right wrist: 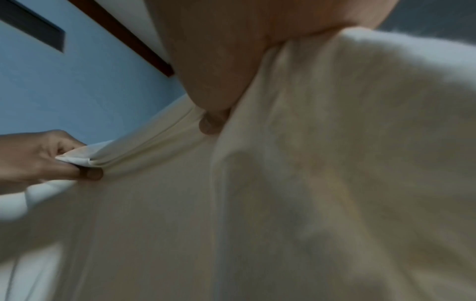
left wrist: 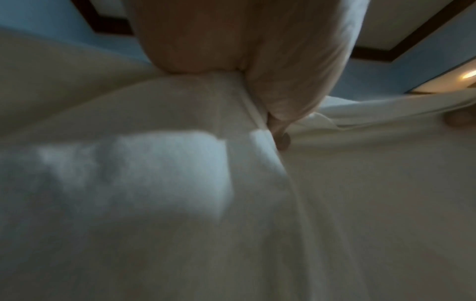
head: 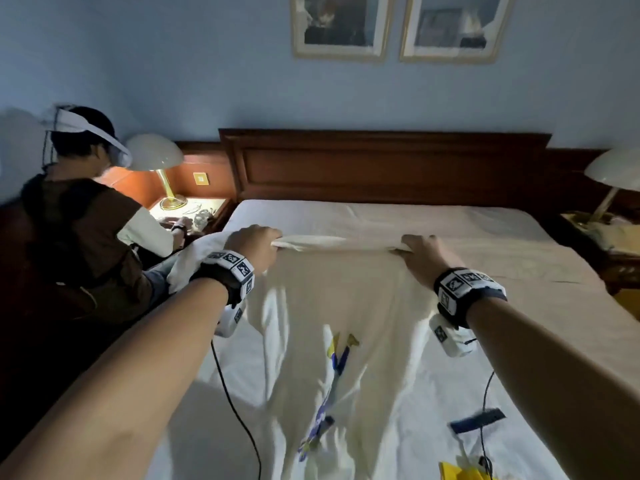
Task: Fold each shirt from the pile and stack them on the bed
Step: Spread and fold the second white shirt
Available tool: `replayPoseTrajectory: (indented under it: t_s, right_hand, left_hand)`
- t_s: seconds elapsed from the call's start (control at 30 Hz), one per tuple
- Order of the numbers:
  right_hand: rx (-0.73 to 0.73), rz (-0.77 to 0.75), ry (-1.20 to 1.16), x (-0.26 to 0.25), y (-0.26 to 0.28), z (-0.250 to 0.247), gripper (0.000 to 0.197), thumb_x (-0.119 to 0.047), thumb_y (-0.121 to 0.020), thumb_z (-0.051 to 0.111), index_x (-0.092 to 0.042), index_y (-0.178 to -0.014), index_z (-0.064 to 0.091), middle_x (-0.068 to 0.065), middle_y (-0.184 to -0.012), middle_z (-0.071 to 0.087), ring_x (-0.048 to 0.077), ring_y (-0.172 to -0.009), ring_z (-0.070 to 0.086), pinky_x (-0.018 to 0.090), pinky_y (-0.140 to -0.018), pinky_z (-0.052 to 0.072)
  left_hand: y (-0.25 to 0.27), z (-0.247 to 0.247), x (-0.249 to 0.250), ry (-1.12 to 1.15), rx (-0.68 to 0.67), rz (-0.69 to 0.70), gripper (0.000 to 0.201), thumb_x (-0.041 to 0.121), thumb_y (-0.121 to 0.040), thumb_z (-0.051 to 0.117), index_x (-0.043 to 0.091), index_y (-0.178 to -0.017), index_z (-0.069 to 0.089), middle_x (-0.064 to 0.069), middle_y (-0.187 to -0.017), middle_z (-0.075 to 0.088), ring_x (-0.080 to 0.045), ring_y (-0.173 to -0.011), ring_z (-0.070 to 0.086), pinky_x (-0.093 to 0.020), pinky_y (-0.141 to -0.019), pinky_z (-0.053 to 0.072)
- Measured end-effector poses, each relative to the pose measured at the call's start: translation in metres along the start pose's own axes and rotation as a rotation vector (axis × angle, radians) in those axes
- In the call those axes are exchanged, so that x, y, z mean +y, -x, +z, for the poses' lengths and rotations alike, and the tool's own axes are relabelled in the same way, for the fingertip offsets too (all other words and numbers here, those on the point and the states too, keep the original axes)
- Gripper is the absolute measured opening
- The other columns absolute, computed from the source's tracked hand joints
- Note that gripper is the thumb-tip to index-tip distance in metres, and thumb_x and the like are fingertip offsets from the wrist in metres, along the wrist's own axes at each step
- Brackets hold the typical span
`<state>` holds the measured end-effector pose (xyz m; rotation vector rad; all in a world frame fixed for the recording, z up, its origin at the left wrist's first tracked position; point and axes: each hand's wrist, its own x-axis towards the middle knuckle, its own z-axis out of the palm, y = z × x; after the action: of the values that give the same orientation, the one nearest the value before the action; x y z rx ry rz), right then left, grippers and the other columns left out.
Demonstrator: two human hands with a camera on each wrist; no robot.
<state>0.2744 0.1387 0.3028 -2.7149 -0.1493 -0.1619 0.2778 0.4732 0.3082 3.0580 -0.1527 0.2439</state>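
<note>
the cream shirt [head: 346, 306] hangs stretched between both hands above the bed [head: 519, 258], with its lower part trailing down toward the near edge of the mattress. a blue and yellow print [head: 332, 382] runs down the middle of the fabric.

the left hand [head: 254, 245] grips the top edge of the shirt at its left end. its fingers are curled round a bunched fold of cloth; in the right wrist view the left hand [right wrist: 38, 156] shows the thumb beneath and the fingers above, pinching the layered edge. in the left wrist view the shirt [left wrist: 335, 203] fills most of the frame, blurred, and one fingertip shows against the seam.

the right hand [head: 427, 258] grips the same top edge at its right end, fingers curled under the fold. in the right wrist view the shirt [right wrist: 335, 163] drapes away from the palm, and one fingertip presses into the cloth just below the rolled edge.

the top edge between the two hands is rolled over on itself and pulled nearly taut.

a yellow item [head: 464, 472] lies on the bed at the near right, partly cut off by the frame, with a dark blue strip [head: 478, 420] just beyond it. a wooden headboard [head: 381, 164] stands at the far end of the bed. a second person [head: 79, 216] wearing a headset sits at the left, beside a lit lamp [head: 159, 168] on a nightstand [head: 194, 206]. another lamp [head: 613, 174] stands at the far right. two framed pictures [head: 398, 26] hang on the blue wall.
</note>
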Motion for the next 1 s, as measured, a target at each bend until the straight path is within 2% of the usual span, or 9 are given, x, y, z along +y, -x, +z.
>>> replayPoseTrajectory:
  t_s: [0.13,0.23,0.33,0.47,0.57,0.73,0.83,0.97,1.0]
  right_hand:
    - [0.208,-0.054,0.144,-0.03,-0.006,-0.065,0.03,-0.054,-0.1,0.05,-0.025,-0.101,0.059,0.01,-0.088,0.065,0.037,-0.082,0.064,0.039,-0.07,0.052]
    - [0.295,-0.09,0.167,-0.045,0.018,-0.081,0.026,-0.05,-0.101,0.051,-0.025,-0.103,0.057,0.011,-0.083,0.064,0.039,-0.078,0.063,0.041,-0.069,0.051]
    - [0.3,-0.15,0.214,-0.036,0.056,-0.058,0.021,-0.043,-0.102,0.054,-0.022,-0.107,0.056,0.009,-0.074,0.061,0.034,-0.066,0.059,0.038,-0.061,0.053]
    - [0.129,-0.213,0.281,-0.003,0.123,0.02,0.013,-0.034,-0.1,0.057,-0.022,-0.102,0.053,0.005,-0.072,0.065,0.029,-0.056,0.054,0.031,-0.051,0.046]
    - [-0.101,-0.194,0.333,0.029,0.18,0.092,0.012,-0.038,-0.1,0.056,-0.027,-0.105,0.056,0.0,-0.082,0.07,0.032,-0.068,0.064,0.031,-0.056,0.046]
    - [-0.447,-0.159,0.373,0.085,0.279,0.228,0.028,-0.049,-0.103,0.043,-0.031,-0.117,0.058,-0.002,-0.102,0.072,0.031,-0.089,0.071,0.037,-0.07,0.052]
    - [-0.617,-0.132,0.398,0.11,0.342,0.303,0.032,-0.048,-0.103,0.04,-0.031,-0.128,0.052,-0.001,-0.117,0.069,0.032,-0.1,0.07,0.036,-0.074,0.049]
    - [-0.82,-0.079,0.408,0.132,0.415,0.37,0.032,-0.043,-0.104,0.04,-0.026,-0.13,0.046,-0.001,-0.121,0.066,0.031,-0.103,0.067,0.036,-0.077,0.05]
    - [-0.858,-0.066,0.406,0.135,0.431,0.381,0.034,-0.043,-0.104,0.041,-0.025,-0.132,0.045,-0.001,-0.123,0.065,0.03,-0.104,0.067,0.036,-0.079,0.051]
  left_hand:
    - [-0.008,-0.065,0.003,0.035,0.255,0.022,0.017,0.019,-0.094,0.058,0.021,-0.104,0.071,-0.016,-0.097,0.072,-0.041,-0.09,0.067,-0.041,-0.071,0.051]
    - [0.016,-0.081,0.006,0.032,0.391,0.057,0.01,0.019,-0.092,0.059,0.022,-0.097,0.068,-0.016,-0.084,0.071,-0.043,-0.079,0.066,-0.042,-0.065,0.049]
    - [0.065,-0.056,0.01,0.059,0.424,0.097,0.018,0.015,-0.087,0.065,0.023,-0.102,0.072,-0.017,-0.079,0.07,-0.041,-0.074,0.067,-0.041,-0.063,0.05]
    - [0.14,0.031,0.007,0.005,0.274,0.171,0.033,0.011,-0.08,0.068,0.026,-0.109,0.071,-0.014,-0.064,0.066,-0.04,-0.059,0.066,-0.039,-0.051,0.05]
    - [0.196,0.113,0.003,0.02,0.137,0.205,0.037,0.019,-0.071,0.064,0.03,-0.105,0.07,-0.011,-0.056,0.064,-0.037,-0.046,0.063,-0.034,-0.042,0.047]
    - [0.296,0.252,-0.002,0.003,-0.178,0.163,0.023,0.02,-0.074,0.071,0.026,-0.094,0.061,-0.004,-0.057,0.065,-0.03,-0.047,0.064,-0.031,-0.042,0.047]
    - [0.357,0.33,-0.001,0.019,-0.365,0.167,0.025,0.023,-0.073,0.078,0.026,-0.089,0.06,0.0,-0.056,0.064,-0.027,-0.047,0.063,-0.027,-0.041,0.044]
    - [0.435,0.399,0.006,-0.026,-0.557,0.146,0.021,0.022,-0.087,0.07,0.019,-0.107,0.062,-0.004,-0.076,0.071,-0.03,-0.07,0.068,-0.032,-0.055,0.045]
    - [0.452,0.409,0.007,-0.007,-0.586,0.143,0.023,0.02,-0.087,0.07,0.016,-0.108,0.063,-0.005,-0.076,0.07,-0.031,-0.07,0.067,-0.032,-0.054,0.046]
